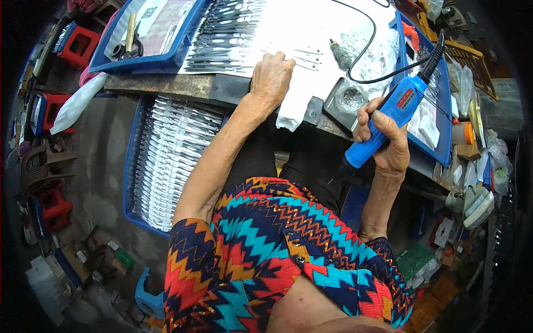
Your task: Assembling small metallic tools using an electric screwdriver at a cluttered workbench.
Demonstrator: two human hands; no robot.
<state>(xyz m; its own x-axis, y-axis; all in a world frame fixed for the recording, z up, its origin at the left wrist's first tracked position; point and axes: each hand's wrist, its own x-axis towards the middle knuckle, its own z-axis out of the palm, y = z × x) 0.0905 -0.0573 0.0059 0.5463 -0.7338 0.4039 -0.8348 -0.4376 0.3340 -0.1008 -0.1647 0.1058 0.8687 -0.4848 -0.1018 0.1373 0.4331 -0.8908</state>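
My right hand [388, 130] is wrapped round a blue corded rotary tool [401, 102], held off the table's front edge with its nose tilted down towards my lap. My left hand [272, 77] rests at the table's front edge on white paper, fingers curled in and fingertips hidden, so what they pinch does not show. Left of it lie slender dark-and-silver metal pieces [227, 36] in a close row. Several thin pins with dark ends [308, 58] lie just right of its fingers. A white folded strip [292, 111] hangs over the edge below it.
A blue tray [105, 65] with hand tools stands at the far left. To the right are clear plastic bags [372, 53], a small dish of metal bits [351, 97] and another blue tray [444, 150]. The black cord [373, 82] loops over the table. Below left sits a filled blue crate [129, 183].
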